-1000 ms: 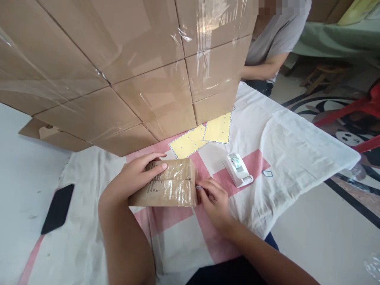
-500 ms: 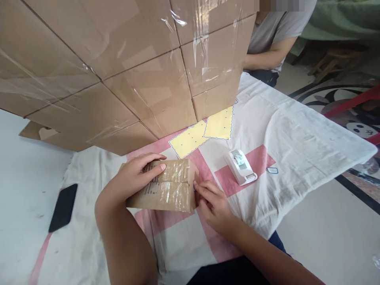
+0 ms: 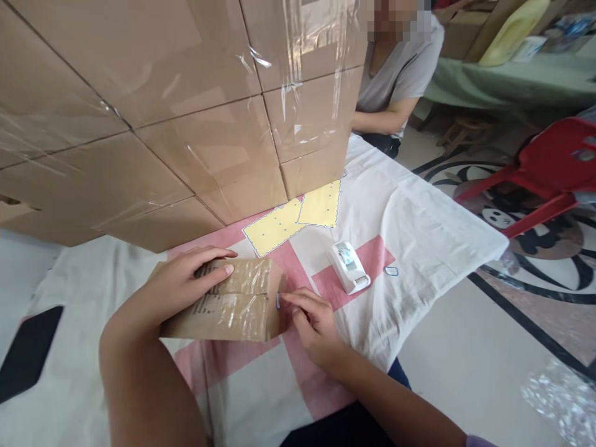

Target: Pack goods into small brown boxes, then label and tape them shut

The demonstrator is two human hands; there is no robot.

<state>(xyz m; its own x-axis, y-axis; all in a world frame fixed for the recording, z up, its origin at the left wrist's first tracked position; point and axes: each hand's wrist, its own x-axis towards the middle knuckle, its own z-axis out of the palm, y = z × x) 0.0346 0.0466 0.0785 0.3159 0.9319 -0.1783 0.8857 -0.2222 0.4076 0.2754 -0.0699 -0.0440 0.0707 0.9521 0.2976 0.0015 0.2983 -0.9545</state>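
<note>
A small brown cardboard box, its top covered with clear tape and dark print, lies on the cloth in front of me. My left hand rests over its top left part and grips it, thumb and fingers apart. At the box's right end, my right hand is closed in a pinch at a small white label with a blue edge, which sits against that end face. To the right stands a white tape dispenser with a roll inside. Another blue-edged label lies beside it.
Taped cardboard cartons form a tall wall behind the box. Two yellow sheets lie at its foot. A dark flat object is at left. Across the table sits a person; a red chair stands right.
The view has swung right, so everything sits further left and the red chair shows more. My left hand stays on the box; the label at my right fingertips is now plainer to see.
</note>
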